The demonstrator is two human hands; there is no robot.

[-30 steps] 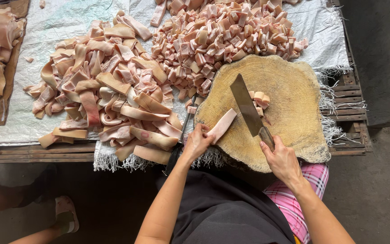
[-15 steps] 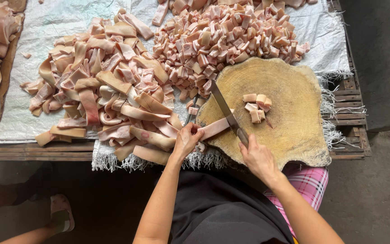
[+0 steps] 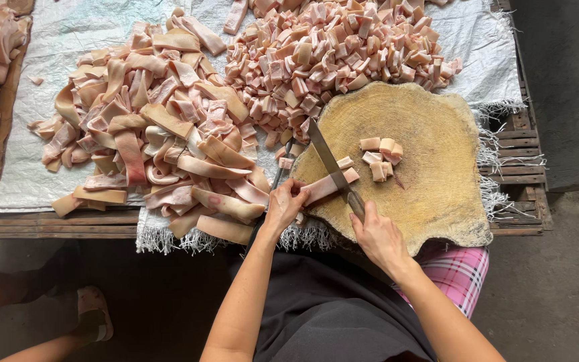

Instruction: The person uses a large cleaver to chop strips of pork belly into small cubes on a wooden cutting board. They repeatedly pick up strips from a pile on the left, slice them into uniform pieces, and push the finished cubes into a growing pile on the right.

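Right hand (image 3: pixel 378 231) grips the knife (image 3: pixel 333 171), blade across the meat strip (image 3: pixel 326 186). Left hand (image 3: pixel 285 204) pins that strip at the chopping block's (image 3: pixel 437 194) nine o'clock edge, steadying it. Cut cubes (image 3: pixel 381 155) lie toward twelve. The knife handle is hidden in the fist.

packages: none | labels: none | signs: none | screens: none | view: head camera, nothing of these kinds visible

Quantities: one cleaver (image 3: pixel 328 161), one round chopping block (image 3: pixel 430 181), two heaps of pork, strips (image 3: pixel 162 154) and cubes (image 3: pixel 330 60).
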